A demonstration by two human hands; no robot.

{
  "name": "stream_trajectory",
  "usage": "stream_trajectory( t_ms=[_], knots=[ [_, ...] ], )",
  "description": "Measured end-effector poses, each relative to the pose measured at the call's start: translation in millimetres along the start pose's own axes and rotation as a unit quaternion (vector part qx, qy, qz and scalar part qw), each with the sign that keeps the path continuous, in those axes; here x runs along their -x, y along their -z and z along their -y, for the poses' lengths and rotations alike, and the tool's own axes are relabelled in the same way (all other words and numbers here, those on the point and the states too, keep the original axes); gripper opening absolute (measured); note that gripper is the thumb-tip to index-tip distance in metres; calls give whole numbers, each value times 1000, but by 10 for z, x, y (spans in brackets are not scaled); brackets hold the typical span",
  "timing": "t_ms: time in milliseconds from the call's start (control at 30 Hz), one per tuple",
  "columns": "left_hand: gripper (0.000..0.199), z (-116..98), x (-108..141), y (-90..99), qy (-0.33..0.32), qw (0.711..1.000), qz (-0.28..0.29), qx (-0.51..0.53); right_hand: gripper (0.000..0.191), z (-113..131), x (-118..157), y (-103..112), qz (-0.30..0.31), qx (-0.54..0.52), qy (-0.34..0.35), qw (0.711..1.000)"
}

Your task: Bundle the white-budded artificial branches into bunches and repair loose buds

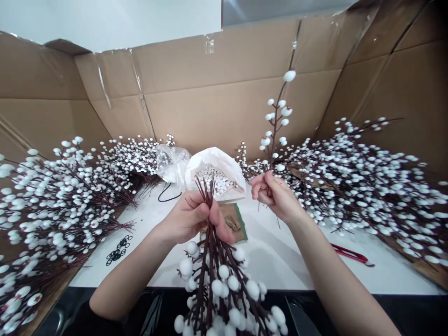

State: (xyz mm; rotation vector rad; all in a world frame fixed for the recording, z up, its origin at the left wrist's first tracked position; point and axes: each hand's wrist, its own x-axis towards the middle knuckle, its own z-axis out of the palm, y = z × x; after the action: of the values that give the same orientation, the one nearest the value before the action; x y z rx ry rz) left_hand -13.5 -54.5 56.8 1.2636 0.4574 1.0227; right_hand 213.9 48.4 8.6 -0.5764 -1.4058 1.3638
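Note:
My left hand [201,217] is wrapped round the bare stem ends of a bunch of white-berry stems [224,284], whose berries hang down toward me. Raised to the right, my right hand [275,193] pinches a single berry stem [275,121] that stands upright with its berries at the top. Just behind my left hand is an open white bag [213,163] of loose white berries. A small brown piece with a green edge [236,224] lies under and beside my left fingers.
Piles of berry stems lie at the left [70,196] and right [357,177]. Small black rings [117,252] rest on the white table [280,266], with a red cutter [350,253] at the right. Cardboard walls [224,102] enclose the back and sides.

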Motion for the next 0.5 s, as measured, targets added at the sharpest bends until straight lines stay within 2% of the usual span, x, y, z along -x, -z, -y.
stream_trajectory(
  t_ms=[233, 500],
  knots=[
    [41, -8, 22, 61, -13, 1000, 17, -7, 47, -23, 22, -41, -19, 6, -19, 1000],
    [34, -64, 14, 6, 20, 998, -3, 52, 48, -41, 5, -3, -62, -3, -32, 998]
  ],
)
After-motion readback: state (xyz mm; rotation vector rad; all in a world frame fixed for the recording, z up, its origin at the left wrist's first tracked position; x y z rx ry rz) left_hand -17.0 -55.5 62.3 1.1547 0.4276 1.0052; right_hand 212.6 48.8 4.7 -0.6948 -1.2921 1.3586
